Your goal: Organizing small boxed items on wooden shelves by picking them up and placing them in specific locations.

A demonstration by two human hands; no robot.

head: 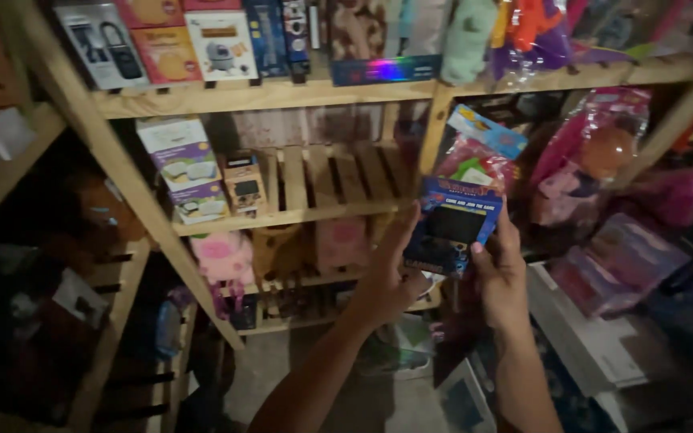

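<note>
Both my hands hold a small blue boxed toy (452,224) with a dark window, raised in front of a wooden slatted shelf (326,180). My left hand (392,269) grips the box's left edge. My right hand (500,269) grips its right side, thumb on the front. Most of the middle shelf section just left of the box is bare slats.
A white and purple box (188,167) and a small tan box (244,184) stand on the middle shelf's left. Packaged goods fill the top shelf (282,95). Bagged pink toys (595,160) hang at the right. Pink plush items (224,256) sit lower down.
</note>
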